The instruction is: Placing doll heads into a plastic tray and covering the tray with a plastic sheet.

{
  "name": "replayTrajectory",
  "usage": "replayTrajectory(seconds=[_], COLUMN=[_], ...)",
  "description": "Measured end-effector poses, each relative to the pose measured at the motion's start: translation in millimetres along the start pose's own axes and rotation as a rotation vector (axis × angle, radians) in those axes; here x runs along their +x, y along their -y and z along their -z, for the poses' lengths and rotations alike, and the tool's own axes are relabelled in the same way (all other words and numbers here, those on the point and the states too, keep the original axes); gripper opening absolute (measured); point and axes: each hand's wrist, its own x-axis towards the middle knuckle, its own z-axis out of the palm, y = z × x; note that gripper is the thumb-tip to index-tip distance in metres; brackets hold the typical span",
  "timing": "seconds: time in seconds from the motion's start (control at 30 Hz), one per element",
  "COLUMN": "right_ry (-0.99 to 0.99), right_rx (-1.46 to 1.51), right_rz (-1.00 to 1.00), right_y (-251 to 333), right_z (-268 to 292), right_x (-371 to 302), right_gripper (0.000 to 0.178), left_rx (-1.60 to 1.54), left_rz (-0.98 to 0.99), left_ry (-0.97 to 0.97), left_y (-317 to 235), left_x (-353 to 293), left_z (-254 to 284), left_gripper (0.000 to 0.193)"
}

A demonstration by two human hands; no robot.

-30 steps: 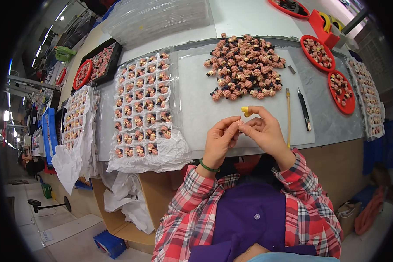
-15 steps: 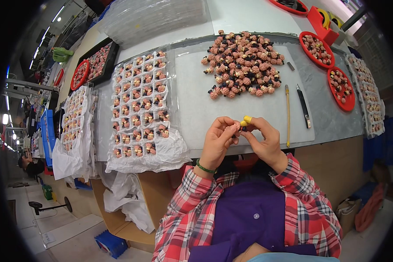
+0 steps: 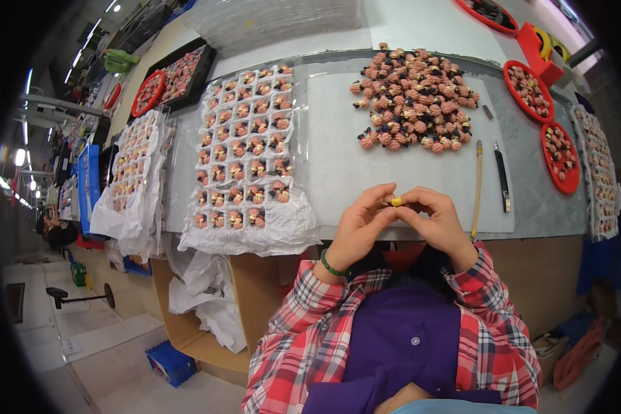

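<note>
My left hand [image 3: 357,226], with a green bead bracelet at its wrist, pinches a small pink figurine [image 3: 386,201] near the table's front edge. Most of that figurine is hidden by fingers. My right hand [image 3: 435,219] meets it from the other side, thumb and index finger closed on the same piece. A yellow cover [image 3: 396,201] sits around the right index fingertip. Beyond both hands lies a heap of pink and dark figurines [image 3: 421,103] on a white sheet [image 3: 331,165]. Left of my hands, a paper-lined compartment tray [image 3: 245,238] holds rows of similar figurines.
Right of the heap lie a thin yellow stick [image 3: 477,190] and a black-handled craft knife [image 3: 501,179]. Red dishes [image 3: 561,181] of figurines stand farther right, near a red tape dispenser [image 3: 537,58]. Another filled tray [image 3: 127,172] and a black tray [image 3: 203,72] are at left.
The whole view has shifted, so the table appears farther right. My fingers have drawn closer around the figurine, and the yellow-covered fingertip has bent down over it.
</note>
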Motion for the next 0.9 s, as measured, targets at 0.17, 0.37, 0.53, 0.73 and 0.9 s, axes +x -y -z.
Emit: replayTrajectory(seconds=[0.17, 0.37, 0.53, 0.73, 0.9], right_ry=[-0.014, 0.044, 0.041, 0.148, 0.131], right_rx=[0.099, 0.202, 0.155, 0.106, 0.061], right_rz=[-0.117, -0.244, -0.255, -0.203, -0.117], right_y=[-6, 3, -3, -3, -6], right_z=[-14, -25, -30, -42, -50], right_x=[-1, 3, 5, 7, 8], right_gripper=[0.015, 0.018, 0.018, 0.016, 0.014], left_rx=[0.097, 0.653, 1.311, 1.584, 1.899], left_rz=[-0.036, -0.190, -0.384, -0.229, -0.083], left_ry=[0.063, -0.201, -0.635, -0.713, -0.621], left_y=[-6, -38, -41, -25, -24], left_x=[-17, -50, -67, -69, -74], left_z=[1, 22, 67, 77, 68], left_gripper=[0.041, 0.040, 0.042, 0.043, 0.059])
